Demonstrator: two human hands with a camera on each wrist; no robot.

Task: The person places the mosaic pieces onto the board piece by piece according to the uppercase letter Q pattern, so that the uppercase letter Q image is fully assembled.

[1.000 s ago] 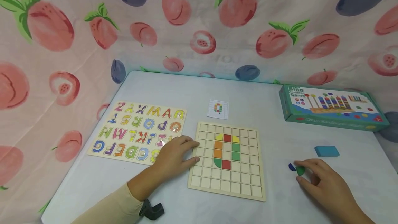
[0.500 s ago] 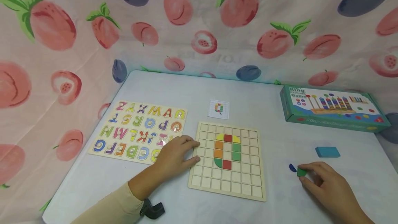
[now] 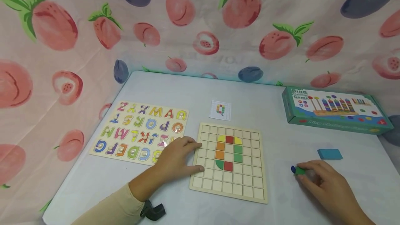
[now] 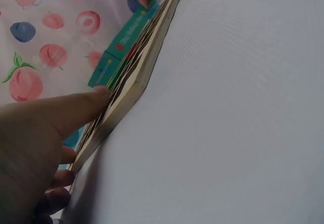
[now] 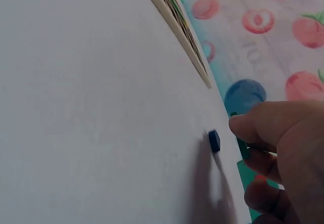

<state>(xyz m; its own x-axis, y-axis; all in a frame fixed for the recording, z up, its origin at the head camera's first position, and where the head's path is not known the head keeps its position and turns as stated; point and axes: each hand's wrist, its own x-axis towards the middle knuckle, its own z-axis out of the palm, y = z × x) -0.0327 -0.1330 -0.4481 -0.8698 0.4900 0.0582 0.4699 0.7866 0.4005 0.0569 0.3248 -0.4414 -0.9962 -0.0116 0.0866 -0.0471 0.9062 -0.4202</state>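
A wooden grid board (image 3: 212, 183) lies on the table with red, yellow, orange and green pieces forming a ring on it. My left hand (image 3: 175, 157) touches the board's left edge; its thumb (image 4: 83, 112) lies over the rim in the left wrist view. To the right of the board, my right hand (image 3: 331, 185) pinches a small green piece (image 3: 300, 171) between thumb and forefinger. A small dark blue piece (image 3: 293, 169) sits just left of it; in the right wrist view the blue piece (image 5: 214, 141) rests on the table, apart from the fingers.
A small pattern card (image 3: 220, 110) lies behind the board. An alphabet peg puzzle (image 3: 106, 141) is at left, partly behind my left hand. A blue block (image 3: 330, 154) lies beyond my right hand, and a green game box (image 3: 334, 124) stands at the back right.
My right hand, pinching the green piece, has shifted slightly left to the blue piece, and the green piece has turned. My left thumb has slid further onto the board.
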